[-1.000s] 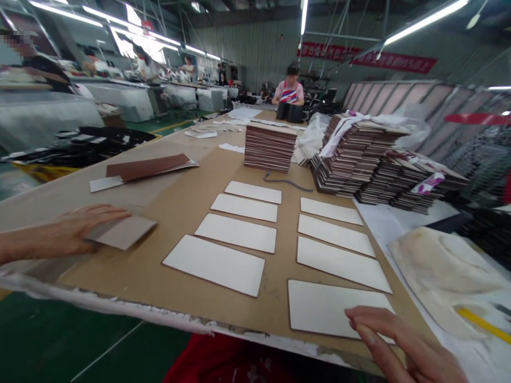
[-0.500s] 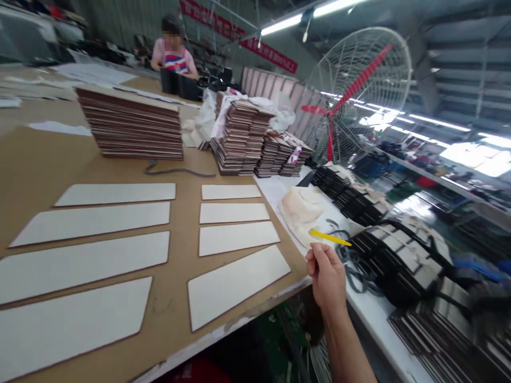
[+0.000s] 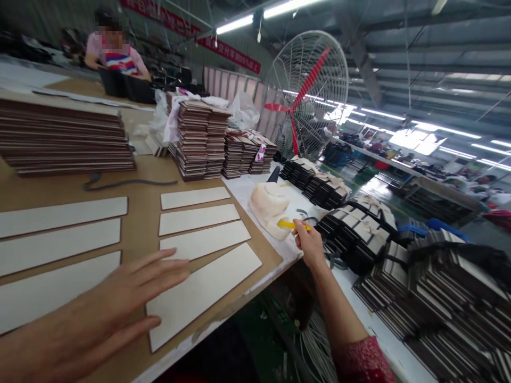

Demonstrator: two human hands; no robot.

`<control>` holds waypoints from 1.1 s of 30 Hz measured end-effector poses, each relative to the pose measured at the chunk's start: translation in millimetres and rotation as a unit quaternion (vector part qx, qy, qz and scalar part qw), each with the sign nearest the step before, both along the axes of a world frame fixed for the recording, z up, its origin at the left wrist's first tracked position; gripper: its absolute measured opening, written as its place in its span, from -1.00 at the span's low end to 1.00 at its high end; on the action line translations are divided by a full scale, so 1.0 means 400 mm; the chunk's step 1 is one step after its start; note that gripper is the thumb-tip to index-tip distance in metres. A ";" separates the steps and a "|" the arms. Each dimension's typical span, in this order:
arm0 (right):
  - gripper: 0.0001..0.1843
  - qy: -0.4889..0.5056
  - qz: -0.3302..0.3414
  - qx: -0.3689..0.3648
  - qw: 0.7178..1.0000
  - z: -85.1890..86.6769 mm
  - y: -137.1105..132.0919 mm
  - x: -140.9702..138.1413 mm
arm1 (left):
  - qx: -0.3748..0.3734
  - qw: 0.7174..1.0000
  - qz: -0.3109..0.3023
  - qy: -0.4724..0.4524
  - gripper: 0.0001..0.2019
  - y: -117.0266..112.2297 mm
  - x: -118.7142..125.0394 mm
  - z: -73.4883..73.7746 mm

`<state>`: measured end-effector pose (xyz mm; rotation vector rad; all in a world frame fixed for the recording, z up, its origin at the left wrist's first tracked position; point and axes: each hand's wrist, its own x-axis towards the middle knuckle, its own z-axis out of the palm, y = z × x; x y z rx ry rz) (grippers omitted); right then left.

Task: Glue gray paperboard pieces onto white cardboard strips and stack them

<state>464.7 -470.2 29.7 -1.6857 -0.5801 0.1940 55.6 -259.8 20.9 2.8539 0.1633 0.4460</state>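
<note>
My right hand (image 3: 309,242) is closed around a flat yellow spreader stick (image 3: 288,224). The stick's far end reaches the lower edge of a cream-coloured, lumpy, crusted tub (image 3: 269,205); whether it touches the tub, I cannot tell. With fingers spread, my left hand (image 3: 139,284) hovers over or rests by the nearest off-white panel (image 3: 211,292) in the right column. More off-white panels (image 3: 199,218) lie flat in that column, and longer ones (image 3: 59,252) form a column at left, partly hidden by my left hand and forearm.
Tall piles of brown-edged boards (image 3: 199,141) stand at the back of the brown table (image 3: 139,207). A grey strap (image 3: 131,182) lies before them. Bundled black-and-white pieces (image 3: 359,229) fill the right bench. Behind are a large fan (image 3: 305,96) and a seated co-worker (image 3: 117,58).
My left hand has come into view over the panels. The right hand has brought the yellow spreader stick to the tub's edge. The view has swung to the right.
</note>
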 end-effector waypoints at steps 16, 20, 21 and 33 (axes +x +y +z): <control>-0.64 -0.539 0.227 -0.492 0.645 0.130 -0.056 0.022 | 0.079 0.988 -0.130 0.025 -0.40 0.077 0.598 0.159; -0.69 -0.532 0.243 -0.465 0.664 0.137 -0.035 0.032 | 0.124 0.985 -0.117 0.010 -0.37 0.046 0.755 0.173; -0.70 -0.527 0.246 -0.455 0.675 0.136 -0.030 0.039 | 0.128 0.985 -0.115 0.006 -0.39 0.042 0.782 0.172; -0.73 -0.568 0.260 -0.470 0.624 0.142 0.003 0.026 | 0.129 0.988 -0.086 -0.018 -0.73 0.028 0.822 0.169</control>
